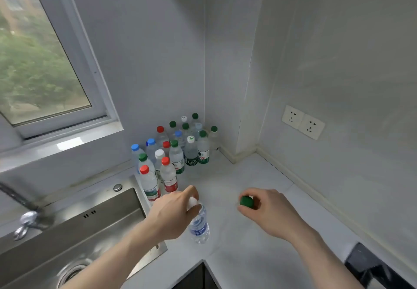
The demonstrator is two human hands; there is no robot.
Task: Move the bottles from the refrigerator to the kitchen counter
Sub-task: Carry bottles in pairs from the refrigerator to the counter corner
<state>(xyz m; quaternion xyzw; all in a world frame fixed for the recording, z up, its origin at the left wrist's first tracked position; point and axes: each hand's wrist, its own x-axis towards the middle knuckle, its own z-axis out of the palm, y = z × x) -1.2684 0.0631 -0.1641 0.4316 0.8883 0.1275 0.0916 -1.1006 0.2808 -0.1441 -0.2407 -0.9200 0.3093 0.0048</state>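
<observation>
Bottles (171, 153) already crowded the corner, so the left hand (173, 212) and right hand (268, 212) each pinched another by its cap, probably to set them alongside.

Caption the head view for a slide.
Left hand and right hand each set a capped bottle on the white counter beside clustered bottles.

The left hand (174, 209) grips the white cap of a clear bottle (199, 228) with a blue label, standing on the pale surface (248, 176). The right hand (268, 212) pinches a green cap (246, 200); the bottle under it is hidden. Beyond them a cluster of bottles (176, 151) with red, green, blue and white caps stands in the corner under the window (40, 63). A steel sink (74, 228) lies to the left, and sockets (303, 122) sit on the right wall.
</observation>
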